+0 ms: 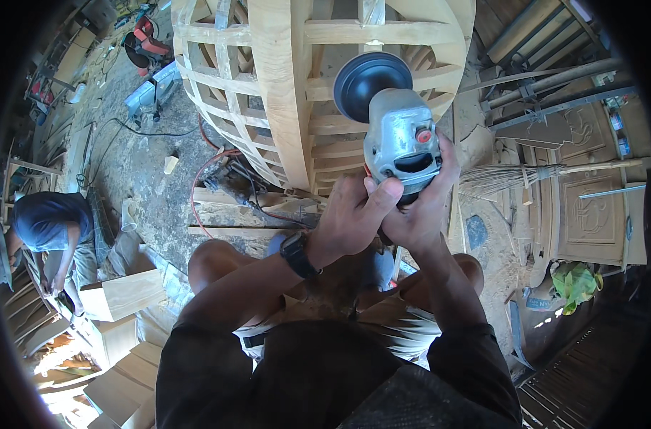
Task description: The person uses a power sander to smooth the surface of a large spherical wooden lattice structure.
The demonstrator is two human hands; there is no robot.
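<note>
An angle grinder (403, 132) with a grey metal head and a round black disc pad (372, 84) is held out in front of me. My right hand (427, 207) wraps round its body from the right side. From the left, my left hand (354, 211) closes on the same tool, its thumb lying across beside the right hand; a black watch is on that wrist. Just beyond stands a curved lattice frame of pale wood (279, 93), with the pad over its crosspieces. Whether the pad touches the wood I cannot tell. The grinder's rear end is hidden by my hands.
At the left a co-worker (54, 229) bends beside wooden boxes (122, 294). A red power saw (148, 41) stands at the far left. Cables and a red hose (194, 187) cross the floor. To the right are a twig broom (540, 171), carved wooden panels (590, 196) and green leaves (574, 284).
</note>
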